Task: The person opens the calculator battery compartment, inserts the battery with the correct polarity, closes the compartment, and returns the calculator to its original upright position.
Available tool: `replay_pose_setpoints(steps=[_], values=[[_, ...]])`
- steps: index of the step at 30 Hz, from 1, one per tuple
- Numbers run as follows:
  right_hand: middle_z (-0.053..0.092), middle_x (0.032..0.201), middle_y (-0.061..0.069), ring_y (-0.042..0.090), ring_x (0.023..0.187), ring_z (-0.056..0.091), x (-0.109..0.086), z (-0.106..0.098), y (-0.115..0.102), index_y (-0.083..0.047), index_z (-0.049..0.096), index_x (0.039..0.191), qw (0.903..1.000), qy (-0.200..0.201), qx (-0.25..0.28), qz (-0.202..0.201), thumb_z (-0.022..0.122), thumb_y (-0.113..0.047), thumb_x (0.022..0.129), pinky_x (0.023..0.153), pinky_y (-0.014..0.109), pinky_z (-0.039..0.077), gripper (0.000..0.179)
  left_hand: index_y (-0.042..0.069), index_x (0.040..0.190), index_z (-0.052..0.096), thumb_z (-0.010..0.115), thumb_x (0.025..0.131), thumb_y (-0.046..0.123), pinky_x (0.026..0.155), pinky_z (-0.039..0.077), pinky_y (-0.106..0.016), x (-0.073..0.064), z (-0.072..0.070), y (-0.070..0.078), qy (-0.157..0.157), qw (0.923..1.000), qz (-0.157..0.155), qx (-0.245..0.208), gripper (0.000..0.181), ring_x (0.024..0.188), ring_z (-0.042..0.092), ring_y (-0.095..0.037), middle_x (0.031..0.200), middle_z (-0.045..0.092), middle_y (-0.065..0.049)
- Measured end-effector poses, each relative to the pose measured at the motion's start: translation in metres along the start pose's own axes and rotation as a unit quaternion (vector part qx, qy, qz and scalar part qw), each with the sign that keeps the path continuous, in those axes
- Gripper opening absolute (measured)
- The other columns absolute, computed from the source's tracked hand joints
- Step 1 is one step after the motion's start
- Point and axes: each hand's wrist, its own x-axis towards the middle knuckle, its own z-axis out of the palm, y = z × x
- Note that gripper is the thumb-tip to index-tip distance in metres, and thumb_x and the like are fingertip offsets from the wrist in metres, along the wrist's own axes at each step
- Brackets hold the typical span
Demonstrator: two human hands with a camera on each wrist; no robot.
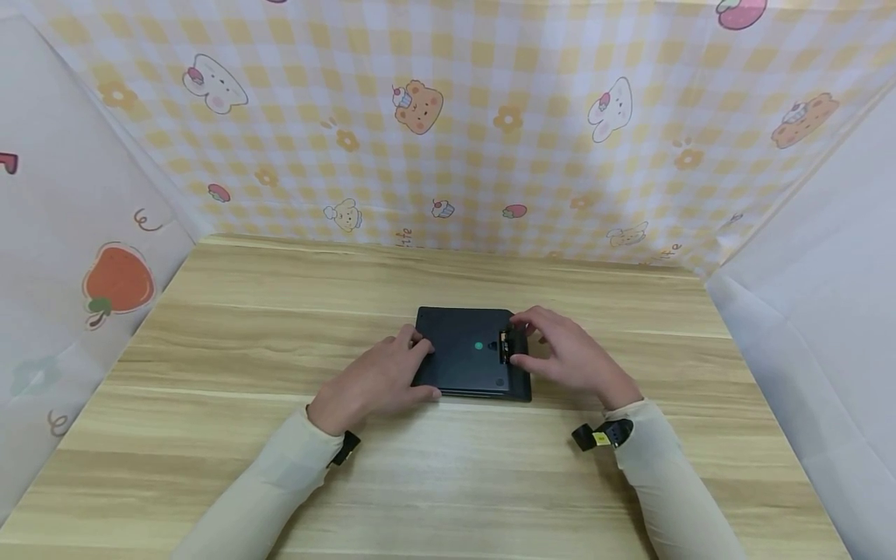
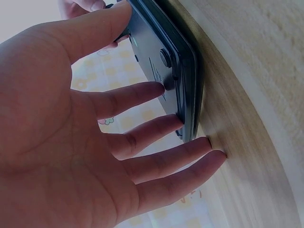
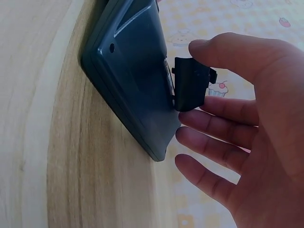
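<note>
A flat black device (image 1: 458, 350), which looks like a desktop calculator, lies face down on the table with a small green round sticker on its back. Its battery compartment (image 1: 503, 347) is uncovered, and something metallic shows inside. My right hand (image 1: 577, 358) pinches the small black battery cover (image 3: 190, 88) between thumb and fingers, tilted up beside the compartment. At the other end my left hand (image 1: 378, 377) rests on the device with fairly straight fingers. In the left wrist view, its fingertips touch the device's edge and the tabletop.
The wooden table (image 1: 448, 482) surrounds the device on all sides. Behind it hangs a yellow checked cloth (image 1: 476, 155) with cartoon prints, and white cloth sheets (image 1: 805, 327) stand at both sides. A small black camera (image 1: 595, 437) sits on the right wrist.
</note>
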Motion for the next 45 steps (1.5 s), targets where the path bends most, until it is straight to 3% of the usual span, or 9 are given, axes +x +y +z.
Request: replay_pose_setpoints(steps=[45], values=[[0.065, 0.136, 0.008, 0.026, 0.117, 0.067, 0.0034, 0.0093, -0.0091, -0.005, 0.070, 0.145, 0.9973, 0.009, -0.068, -0.027, 0.089, -0.034, 0.096, 0.103, 0.051, 0.056, 0.060, 0.003, 0.150, 0.062, 0.084, 0.100, 0.041, 0.106, 0.055, -0.052, -0.0010, -0.0009, 0.0008, 0.002, 1.0000, -0.001, -0.002, 0.067, 0.130, 0.062, -0.041, 0.151, 0.050, -0.022]])
